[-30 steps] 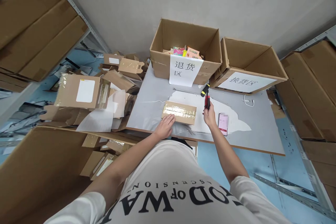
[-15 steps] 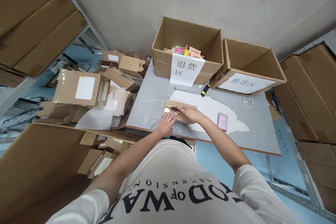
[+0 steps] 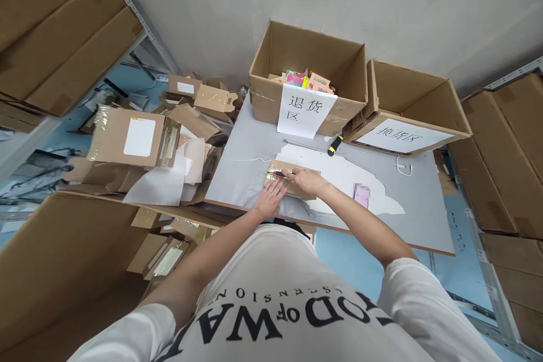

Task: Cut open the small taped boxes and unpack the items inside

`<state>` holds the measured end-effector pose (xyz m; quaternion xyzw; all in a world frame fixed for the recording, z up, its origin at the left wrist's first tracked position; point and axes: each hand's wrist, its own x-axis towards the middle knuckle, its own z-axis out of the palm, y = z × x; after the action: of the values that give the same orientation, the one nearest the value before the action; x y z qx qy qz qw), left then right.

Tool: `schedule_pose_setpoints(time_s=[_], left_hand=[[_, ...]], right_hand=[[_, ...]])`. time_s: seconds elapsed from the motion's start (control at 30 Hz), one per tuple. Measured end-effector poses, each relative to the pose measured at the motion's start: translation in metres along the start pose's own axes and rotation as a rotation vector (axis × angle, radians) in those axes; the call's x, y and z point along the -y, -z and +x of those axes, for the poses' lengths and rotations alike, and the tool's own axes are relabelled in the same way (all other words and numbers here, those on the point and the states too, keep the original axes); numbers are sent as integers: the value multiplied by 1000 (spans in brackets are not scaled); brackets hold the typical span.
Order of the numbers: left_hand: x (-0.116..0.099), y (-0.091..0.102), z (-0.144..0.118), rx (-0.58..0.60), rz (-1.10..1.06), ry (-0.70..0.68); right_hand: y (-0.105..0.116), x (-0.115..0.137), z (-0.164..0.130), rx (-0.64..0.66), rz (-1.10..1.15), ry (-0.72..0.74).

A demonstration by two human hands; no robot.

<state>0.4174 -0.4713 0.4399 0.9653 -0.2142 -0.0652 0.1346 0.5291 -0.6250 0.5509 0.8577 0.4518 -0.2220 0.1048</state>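
A small flat cardboard parcel wrapped in clear tape lies on the grey table in front of me. My left hand presses flat on its near left edge. My right hand rests on top of the parcel and grips a red and black cutter, whose tip points left along the taped top. A phone lies on the table just right of my right forearm.
An open carton with a paper label holds colourful packets at the table's back; a second labelled carton stands to its right. A yellow and black tool lies before them. Opened cardboard boxes pile up on the left. Shelves with cartons flank both sides.
My right hand carried the red cutter from the table's middle, near the yellow tool, leftward onto the parcel's top. My left hand has stayed on the parcel's near edge.
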Motion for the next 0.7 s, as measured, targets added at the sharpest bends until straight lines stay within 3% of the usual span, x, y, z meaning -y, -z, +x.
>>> schedule_pose_setpoints(time_s=[0.23,0.5,0.7], left_hand=[[0,-1,1,15,-17,11],[-1,1,0,45,-15,21],[0,3,0,54,-24,2]], right_hand=[[12,0,-3,30,-19,12],[9,-15,-11,77,-55,55],[18,-13,-13,113,-29,-3]])
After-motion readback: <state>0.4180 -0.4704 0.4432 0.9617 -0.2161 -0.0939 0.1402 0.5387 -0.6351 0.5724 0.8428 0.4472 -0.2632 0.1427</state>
